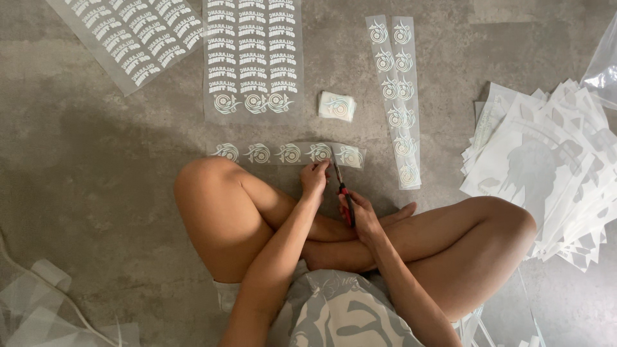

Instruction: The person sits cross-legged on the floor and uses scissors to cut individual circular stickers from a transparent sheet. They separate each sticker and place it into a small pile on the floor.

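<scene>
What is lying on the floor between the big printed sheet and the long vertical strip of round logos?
In the head view, a small stack of cut logo squares lies between the big printed sheet and the vertical logo strip, on bare grey floor.

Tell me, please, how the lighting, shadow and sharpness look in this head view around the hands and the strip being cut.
Head view: soft, even light on the grey floor; a broad dim shadow lies left of the knee. The left hand, right hand and scissors look sharp, as does the strip. Glare whitens the plastic bag at the right edge; the corners bend slightly.
</scene>
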